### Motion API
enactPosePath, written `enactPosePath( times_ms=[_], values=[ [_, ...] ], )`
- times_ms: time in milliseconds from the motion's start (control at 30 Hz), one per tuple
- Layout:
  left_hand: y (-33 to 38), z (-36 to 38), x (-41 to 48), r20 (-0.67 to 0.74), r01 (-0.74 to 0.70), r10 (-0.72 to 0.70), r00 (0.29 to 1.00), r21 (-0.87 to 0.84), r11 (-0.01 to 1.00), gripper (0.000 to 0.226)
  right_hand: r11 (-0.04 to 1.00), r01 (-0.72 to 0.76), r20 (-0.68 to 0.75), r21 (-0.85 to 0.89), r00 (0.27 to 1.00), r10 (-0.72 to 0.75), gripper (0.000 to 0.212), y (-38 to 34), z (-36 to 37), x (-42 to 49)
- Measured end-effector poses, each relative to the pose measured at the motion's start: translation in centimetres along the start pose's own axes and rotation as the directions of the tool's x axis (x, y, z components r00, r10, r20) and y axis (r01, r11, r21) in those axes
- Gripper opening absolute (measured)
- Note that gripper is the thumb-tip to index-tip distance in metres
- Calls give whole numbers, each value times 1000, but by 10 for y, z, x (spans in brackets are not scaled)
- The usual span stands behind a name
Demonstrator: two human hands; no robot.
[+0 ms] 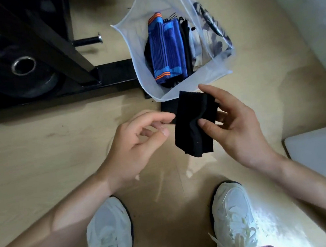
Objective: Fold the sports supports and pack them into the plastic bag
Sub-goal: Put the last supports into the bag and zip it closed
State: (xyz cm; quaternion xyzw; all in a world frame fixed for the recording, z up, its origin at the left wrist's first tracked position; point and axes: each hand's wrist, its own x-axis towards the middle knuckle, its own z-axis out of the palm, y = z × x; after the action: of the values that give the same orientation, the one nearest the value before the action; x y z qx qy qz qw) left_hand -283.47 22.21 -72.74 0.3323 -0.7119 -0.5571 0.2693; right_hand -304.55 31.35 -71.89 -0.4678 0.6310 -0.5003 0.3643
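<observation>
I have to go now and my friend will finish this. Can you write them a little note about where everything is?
Right hand: pinches the black fabric sports support, thumb in front, fingers behind, held above the wooden floor.
Left hand: fingers curled at that support's left edge; grip unclear.
Clear plastic bag: lies open on the floor just beyond the hands.
Done: a folded blue support with orange stripes and some dark pieces are in the bag.
Left: finish folding the black support and put it in.
</observation>
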Motion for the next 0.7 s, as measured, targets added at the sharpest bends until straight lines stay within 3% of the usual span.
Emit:
enactPosePath(
  times_ms=[100, 167, 267, 367, 500, 600, 667, 700],
  values=[
    [9, -11, 18, -273, -128, 177, 945, 189, 974, 32, 993, 113, -28, -41, 993, -114, 61, -19, -4, 30],
    [16, -20, 36, -363, -125, 224, 904, 277, 953, 41, 979, 180, -31, -95, 982, -184, 60, -30, -2, 57],
    [18, -29, 64, -341, -50, 159, 926, 306, 951, 53, 922, 284, 24, -265, 957, -288, 57, -33, 8, 105],
    [12, -29, 81, -337, -19, 138, 931, 334, 943, 48, 833, 341, 94, -436, 938, -335, 57, -18, 22, 154],
    [6, -24, 89, -399, -39, 198, 895, 373, 927, 40, 692, 224, 169, -686, 975, -147, 61, 10, 28, 208],
    [4, -22, 89, -402, -58, 209, 892, 357, 932, 43, 603, 209, 215, -770, 975, -63, 67, 19, 24, 224],
    [3, -23, 89, -396, -60, 199, 897, 338, 939, 45, 518, 275, 221, -810, 961, -164, 73, 15, 21, 221],
    [3, -24, 88, -396, -58, 196, 897, 333, 941, 45, 426, 327, 239, -843, 939, -249, 76, 11, 20, 216]
  ],
)
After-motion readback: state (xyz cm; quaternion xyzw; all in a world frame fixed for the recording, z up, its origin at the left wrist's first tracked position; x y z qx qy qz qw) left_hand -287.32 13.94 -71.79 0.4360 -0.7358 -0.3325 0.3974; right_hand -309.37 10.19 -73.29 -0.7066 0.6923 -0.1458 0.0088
